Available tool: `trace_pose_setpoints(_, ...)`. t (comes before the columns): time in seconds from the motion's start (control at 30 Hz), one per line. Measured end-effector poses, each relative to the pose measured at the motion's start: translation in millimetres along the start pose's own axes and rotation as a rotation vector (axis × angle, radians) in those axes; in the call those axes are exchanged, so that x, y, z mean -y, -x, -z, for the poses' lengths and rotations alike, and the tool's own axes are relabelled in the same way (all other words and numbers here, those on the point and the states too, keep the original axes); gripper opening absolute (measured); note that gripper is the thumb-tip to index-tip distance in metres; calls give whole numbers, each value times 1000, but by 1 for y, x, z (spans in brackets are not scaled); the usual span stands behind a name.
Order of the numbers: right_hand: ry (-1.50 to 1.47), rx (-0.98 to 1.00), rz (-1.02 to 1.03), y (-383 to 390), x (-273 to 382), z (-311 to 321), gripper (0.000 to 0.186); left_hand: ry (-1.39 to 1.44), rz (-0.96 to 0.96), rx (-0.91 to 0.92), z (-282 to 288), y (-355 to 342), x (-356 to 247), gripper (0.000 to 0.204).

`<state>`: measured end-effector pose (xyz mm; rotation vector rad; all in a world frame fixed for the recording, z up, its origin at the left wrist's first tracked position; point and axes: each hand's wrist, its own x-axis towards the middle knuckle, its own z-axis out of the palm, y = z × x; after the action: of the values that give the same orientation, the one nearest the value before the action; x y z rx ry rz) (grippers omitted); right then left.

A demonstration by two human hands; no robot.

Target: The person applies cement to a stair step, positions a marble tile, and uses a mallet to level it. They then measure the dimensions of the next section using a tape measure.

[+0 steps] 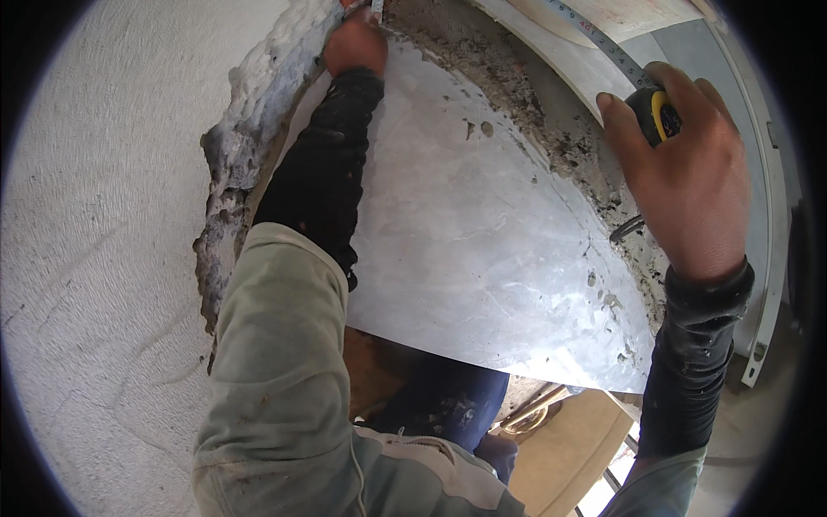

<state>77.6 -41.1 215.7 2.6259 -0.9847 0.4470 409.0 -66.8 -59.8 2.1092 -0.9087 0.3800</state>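
Note:
My right hand (696,185) is closed round a black and yellow tape measure (655,115) at the upper right. Its marked metal blade (603,41) runs out of the case toward the upper left and leaves the top edge of the picture. Far up, by the broken wall edge, my left hand (357,47) is closed, and a short pale marked strip that looks like the blade's end (376,9) sticks up from it. The fingertips are mostly hidden. Beneath both arms lies a smooth grey slab (482,233) spotted with mortar.
A rough white wall (103,215) with a chipped edge (226,181) rises on the left. Crumbly mortar (534,112) borders the slab's far side, with a dark bent rod (627,228) poking out. At right stands a long pale metal strip (773,258). A tan board (564,457) lies below.

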Motion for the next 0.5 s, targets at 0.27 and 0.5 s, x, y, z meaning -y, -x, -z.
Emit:
trace_pose_setpoints(0.27,13,21,-28,-5,4,-3,44,53,56,16,4,3,-7,37)
trace_pose_setpoints(0.5,17,-10,-1,-7,-1,-8,42,-9,99,39,7,0,-14,36)
